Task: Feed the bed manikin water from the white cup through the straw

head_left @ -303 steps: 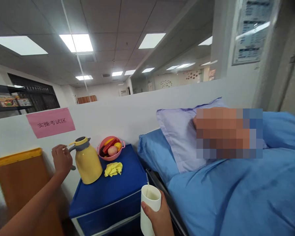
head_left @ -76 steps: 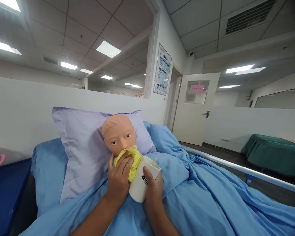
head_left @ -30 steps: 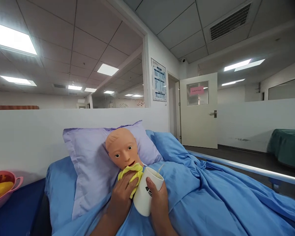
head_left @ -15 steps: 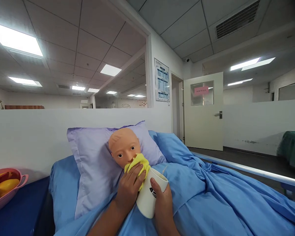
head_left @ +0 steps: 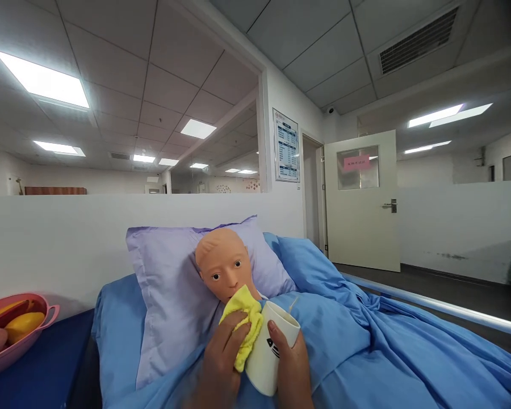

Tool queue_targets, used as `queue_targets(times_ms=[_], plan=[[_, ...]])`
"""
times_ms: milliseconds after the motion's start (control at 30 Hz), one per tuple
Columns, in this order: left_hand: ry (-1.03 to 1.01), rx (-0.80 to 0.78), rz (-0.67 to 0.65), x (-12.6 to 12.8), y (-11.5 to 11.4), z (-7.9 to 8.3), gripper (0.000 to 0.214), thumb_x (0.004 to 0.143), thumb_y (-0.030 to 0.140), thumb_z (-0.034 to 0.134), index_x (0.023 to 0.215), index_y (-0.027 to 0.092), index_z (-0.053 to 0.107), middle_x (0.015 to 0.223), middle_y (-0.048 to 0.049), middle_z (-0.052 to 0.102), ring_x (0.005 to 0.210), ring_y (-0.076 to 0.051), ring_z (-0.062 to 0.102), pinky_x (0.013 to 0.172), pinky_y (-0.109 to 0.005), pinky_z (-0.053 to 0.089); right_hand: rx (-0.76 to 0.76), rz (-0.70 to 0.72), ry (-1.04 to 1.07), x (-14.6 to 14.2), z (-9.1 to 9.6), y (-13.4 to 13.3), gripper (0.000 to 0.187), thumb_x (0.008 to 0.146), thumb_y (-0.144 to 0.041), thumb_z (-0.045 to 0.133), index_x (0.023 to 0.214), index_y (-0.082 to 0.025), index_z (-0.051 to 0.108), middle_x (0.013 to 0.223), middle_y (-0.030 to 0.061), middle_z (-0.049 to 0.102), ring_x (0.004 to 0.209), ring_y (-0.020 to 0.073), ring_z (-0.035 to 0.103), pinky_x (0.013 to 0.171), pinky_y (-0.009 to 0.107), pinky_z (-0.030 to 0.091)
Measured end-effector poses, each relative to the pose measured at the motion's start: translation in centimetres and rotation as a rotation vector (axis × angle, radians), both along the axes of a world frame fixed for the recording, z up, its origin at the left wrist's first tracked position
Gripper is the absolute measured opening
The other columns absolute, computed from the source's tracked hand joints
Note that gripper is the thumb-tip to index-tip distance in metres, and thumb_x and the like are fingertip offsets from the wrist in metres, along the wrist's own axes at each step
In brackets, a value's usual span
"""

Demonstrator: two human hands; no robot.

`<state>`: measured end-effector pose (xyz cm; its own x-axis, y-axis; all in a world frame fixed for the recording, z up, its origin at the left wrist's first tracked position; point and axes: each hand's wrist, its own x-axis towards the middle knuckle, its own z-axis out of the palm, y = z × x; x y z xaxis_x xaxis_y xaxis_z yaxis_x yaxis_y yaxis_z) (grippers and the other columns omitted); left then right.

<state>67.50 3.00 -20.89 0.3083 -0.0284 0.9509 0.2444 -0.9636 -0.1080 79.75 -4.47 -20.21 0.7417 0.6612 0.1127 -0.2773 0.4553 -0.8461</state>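
Yellow towelling cloth [head_left: 247, 304] was found bunched in the left hand [head_left: 223, 355], whose fingers were curled over it and pinched close together. The cloth stood at the lower face of a manikin head [head_left: 223, 255], its upper edge overlapping the mouth in view; whether fabric and surface actually touched could not be confirmed from this angle. The left wrist was blurred.

The right hand [head_left: 296, 363] was wrapped around a white cup [head_left: 260, 366], thumb laid along the near side just below the rim, remaining fingers mostly hidden behind. The cup leaned, its rim toward the right of the view, and bore a black printed mark [head_left: 272, 347]. One thin pale stick, possibly a straw, [head_left: 293, 305] projected above the rim. Cloth and cup were held side by side.

The manikin head rested tilted on a lilac pillow [head_left: 166, 284]. Blue quilt [head_left: 349, 363] covered the bed below, and a metal bed rail [head_left: 443, 314] ran along the far side.

At left, a pink plastic basket [head_left: 28, 347] holding fruit, including a yellow piece [head_left: 24, 326], stood on a dark blue bedside cabinet [head_left: 57, 366]. Beyond the bed, a cream door [head_left: 361, 227] stood ajar, with a pink sign [head_left: 356, 162] on its window.
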Motion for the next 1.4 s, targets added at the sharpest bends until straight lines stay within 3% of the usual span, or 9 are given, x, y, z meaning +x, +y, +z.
queue_targets(times_ms=[167,267,533,633,833,967,1067,1200,1400], plan=[[0.003,0.186,0.054,1.5,0.1,3.4,0.030,0.094,0.012,0.050,0.121,0.015,0.060,0.127,-0.0133,0.066,0.135,-0.023,0.051,0.107,-0.042,0.053,0.055,0.024,0.028,0.0,0.3,0.0,0.074,0.057,-0.059,0.085,0.113,-0.018,0.058,0.098,0.0095,0.077,0.087,0.0336,0.074,0.072,0.043,0.062],[0.053,0.241,0.148,2.6,0.8,4.1,0.028,0.095,0.013,0.049,0.119,0.015,0.062,0.125,-0.0116,0.069,0.130,-0.024,0.057,0.101,-0.040,0.056,0.026,-0.019,0.042,-0.1,0.4,0.1,0.076,0.055,-0.062,0.085,0.112,-0.018,0.059,0.093,0.0092,0.076,0.082,0.0340,0.074,0.067,0.042,0.061],[0.022,0.106,0.174,1.4,0.9,0.5,0.029,0.094,0.014,0.052,0.122,0.015,0.060,0.121,-0.0112,0.069,0.120,-0.020,0.063,0.099,-0.037,0.057,-0.018,-0.031,-0.062,-0.1,-0.6,0.2,0.073,0.058,-0.065,0.082,0.110,-0.019,0.059,0.090,0.0071,0.076,0.084,0.0326,0.073,0.071,0.044,0.060],[0.027,0.017,0.170,0.1,0.8,-0.9,0.029,0.098,0.017,0.043,0.123,0.017,0.058,0.117,-0.0102,0.071,0.113,-0.018,0.067,0.092,-0.033,0.061,-0.043,-0.051,-0.118,0.1,-0.7,0.2,0.073,0.057,-0.066,0.082,0.108,-0.018,0.060,0.090,0.0075,0.075,0.087,0.0328,0.072,0.076,0.044,0.059],[-0.080,-0.107,-0.057,-3.6,0.8,-3.9,0.038,0.099,0.026,0.038,0.135,0.018,0.047,0.123,-0.0144,0.066,0.120,-0.019,0.063,0.093,-0.032,0.060,-0.039,0.037,-0.135,-0.1,-1.2,-0.1,0.069,0.055,-0.063,0.083,0.104,-0.019,0.063,0.091,0.0088,0.076,0.085,0.0319,0.071,0.072,0.041,0.058],[-0.327,-0.285,-0.052,-4.4,0.8,-6.3,0.046,0.096,0.025,0.044,0.142,0.020,0.042,0.129,-0.0137,0.062,0.120,-0.021,0.062,0.096,-0.034,0.058,-0.013,0.175,-0.198,-1.0,-1.4,-0.6,0.072,0.053,-0.065,0.083,0.105,-0.019,0.064,0.087,0.0094,0.075,0.082,0.0302,0.069,0.062,0.036,0.054],[-0.544,-0.569,0.017,-4.0,0.3,-7.1,0.044,0.095,0.024,0.047,0.139,0.023,0.046,0.132,-0.0108,0.061,0.120,-0.020,0.061,0.096,-0.032,0.056,-0.024,0.279,-0.277,-1.4,-1.2,-0.7,0.071,0.052,-0.066,0.082,0.103,-0.019,0.065,0.081,0.0071,0.072,0.071,0.0248,0.065,0.058,0.034,0.052],[-0.724,-0.925,0.063,-3.5,-0.8,-6.3,0.040,0.093,0.029,0.048,0.132,0.021,0.050,0.132,-0.0105,0.060,0.122,-0.021,0.059,0.104,-0.035,0.050,-0.056,0.353,-0.306,-1.3,-1.1,-0.6,0.069,0.054,-0.067,0.081,0.102,-0.020,0.065,0.077,0.0049,0.069,0.067,0.0219,0.062,0.057,0.032,0.051],[-0.776,-1.098,0.066,-4.1,-0.9,-5.1,0.048,0.082,0.030,0.056,0.129,0.019,0.052,0.128,-0.0115,0.061,0.117,-0.025,0.059,0.101,-0.038,0.050,-0.116,0.338,-0.297,-1.1,-0.9,-0.7,0.062,0.059,-0.064,0.080,0.101,-0.020,0.066,0.082,0.0061,0.070,0.066,0.0198,0.060,0.056,0.031,0.051]])
